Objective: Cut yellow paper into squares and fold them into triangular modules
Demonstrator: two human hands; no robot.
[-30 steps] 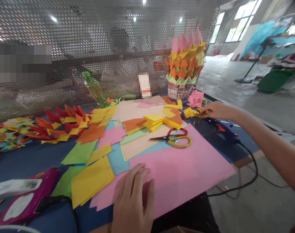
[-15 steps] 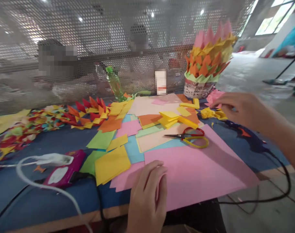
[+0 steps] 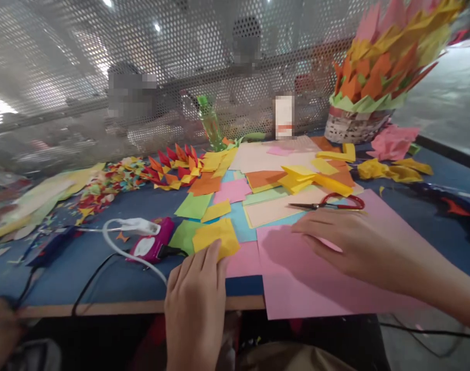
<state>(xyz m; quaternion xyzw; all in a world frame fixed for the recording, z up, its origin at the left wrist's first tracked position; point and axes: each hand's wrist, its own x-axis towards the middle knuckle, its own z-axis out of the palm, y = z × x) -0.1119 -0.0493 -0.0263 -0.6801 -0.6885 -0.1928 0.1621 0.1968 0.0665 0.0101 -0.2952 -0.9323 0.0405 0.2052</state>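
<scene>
Since the earlier frame the right hand (image 3: 347, 242) has come back from the crumpled yellow paper (image 3: 374, 169) at far right and now lies on the large pink sheet (image 3: 316, 288). The left hand (image 3: 196, 293) has shifted left, off that sheet.

- Near edge: left hand flat, fingers straight and together, tips resting on a yellow paper square (image 3: 215, 239); it grips nothing.
- Right of it: right hand open, palm down, fingers loosely spread on the pink sheet, nothing held. The sheet overhangs the near edge of the blue table (image 3: 103, 268).
- Left of the yellow square: a magenta device (image 3: 152, 245) with a white cable.
- Just beyond the right hand's fingers: red-handled scissors (image 3: 328, 203), apart from the fingers.
- Farther: loose coloured papers, a green bottle (image 3: 208, 121), and a folded-paper basket (image 3: 378, 67) at far right.
</scene>
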